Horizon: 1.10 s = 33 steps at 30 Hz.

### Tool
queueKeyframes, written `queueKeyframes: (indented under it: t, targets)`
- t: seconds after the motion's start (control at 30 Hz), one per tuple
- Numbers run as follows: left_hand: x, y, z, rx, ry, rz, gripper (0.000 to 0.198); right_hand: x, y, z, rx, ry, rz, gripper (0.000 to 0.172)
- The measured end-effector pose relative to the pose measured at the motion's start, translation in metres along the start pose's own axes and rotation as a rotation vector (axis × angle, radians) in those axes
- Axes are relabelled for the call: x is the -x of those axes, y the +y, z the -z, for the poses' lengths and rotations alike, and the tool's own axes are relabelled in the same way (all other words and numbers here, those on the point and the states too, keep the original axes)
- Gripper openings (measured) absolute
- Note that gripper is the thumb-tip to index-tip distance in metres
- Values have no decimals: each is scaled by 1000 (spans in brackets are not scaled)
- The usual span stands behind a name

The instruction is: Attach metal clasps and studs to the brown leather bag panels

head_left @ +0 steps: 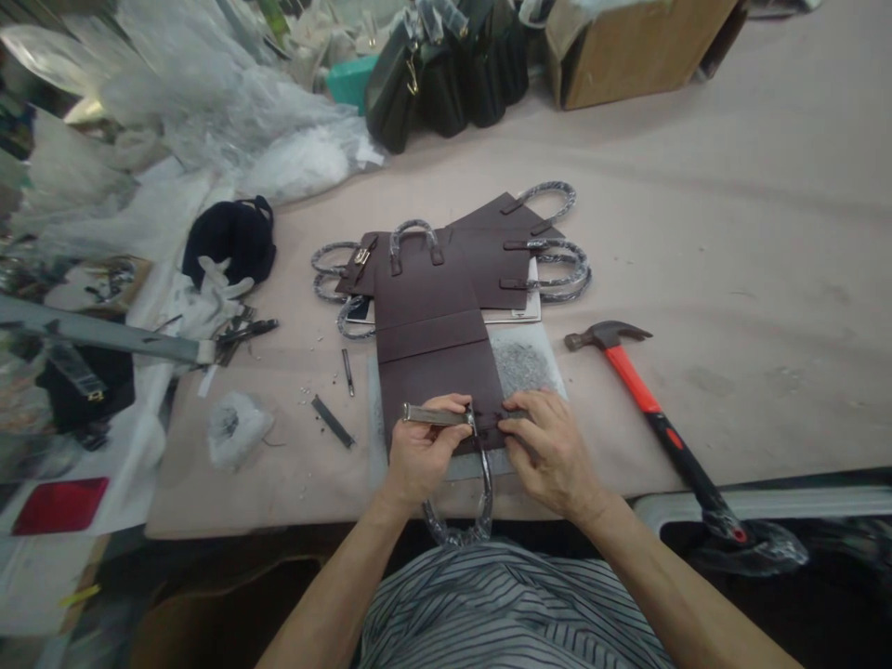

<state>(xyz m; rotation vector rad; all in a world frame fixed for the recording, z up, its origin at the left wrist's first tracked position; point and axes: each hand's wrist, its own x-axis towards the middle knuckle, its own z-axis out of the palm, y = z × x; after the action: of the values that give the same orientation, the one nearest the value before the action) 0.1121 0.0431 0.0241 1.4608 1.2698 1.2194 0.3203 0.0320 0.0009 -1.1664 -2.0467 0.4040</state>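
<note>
A dark brown leather bag panel [436, 344] lies flat in front of me, its wrapped handle [464, 525] hanging over the table's near edge. My left hand [422, 451] is closed around a metal punch tool [436, 415] laid across the panel's near end. My right hand [547, 446] pinches and presses the panel's edge beside the handle strap. More brown panels with wrapped handles [550, 251] are stacked just behind.
A hammer with an orange and black handle [651, 400] lies to the right. Small metal punches [347, 372] and a plastic bag [237, 426] lie to the left. Dark finished bags [446, 74], a cardboard box [641, 46] and plastic wrapping [209, 102] fill the back.
</note>
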Motion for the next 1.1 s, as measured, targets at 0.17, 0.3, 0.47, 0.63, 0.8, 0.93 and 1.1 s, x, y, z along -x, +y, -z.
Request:
queueKeyframes:
  t: [0.17, 0.3, 0.47, 0.63, 0.8, 0.93, 1.1]
  targets:
    - [-1, -1, 1, 22, 38, 4, 10, 0, -1, 1, -21, -2, -4, 23]
    - [-1, -1, 1, 14, 23, 23, 10, 0, -2, 1, -24, -21, -21, 26]
    - [0, 0, 2, -1, 1, 55, 10, -3, -2, 4, -30, -44, -9, 27]
    - [0, -1, 3, 15, -30, 45, 12, -3, -1, 6, -39, -70, -9, 30]
    - [-1, -2, 2, 7, -58, 30, 12, -3, -1, 4, -34, -55, -13, 28]
    - [-1, -2, 1, -14, -37, 32, 11, -3, -2, 3, -30, -49, -11, 27]
    - [-1, -1, 3, -32, 6, 42, 10, -2, -1, 3, -51, -37, -17, 23]
